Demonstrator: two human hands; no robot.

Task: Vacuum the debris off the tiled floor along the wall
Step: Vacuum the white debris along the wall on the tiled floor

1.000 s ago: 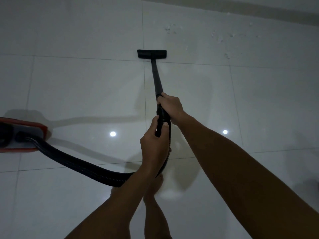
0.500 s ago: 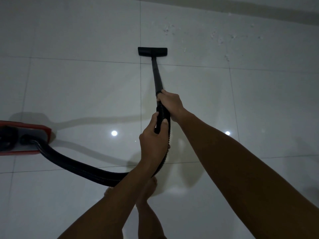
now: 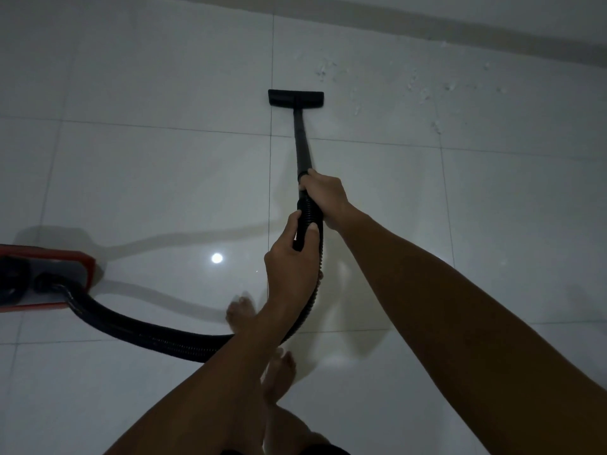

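Debris (image 3: 423, 90) is lying by the floor's (image 3: 164, 178) wall edge — so the nozzle (image 3: 296, 98) is being aimed there, wand (image 3: 303, 149) being gripped by the right hand (image 3: 323, 195), hose (image 3: 307, 213) by the left hand (image 3: 290, 261).

Both our arms stretched forward and down. Our right hand (image 3: 325, 193) curled in grip, farther out; our left hand (image 3: 289, 257) curled in grip just behind it, thumb up. Our bare feet (image 3: 279, 377) below, one blurred.
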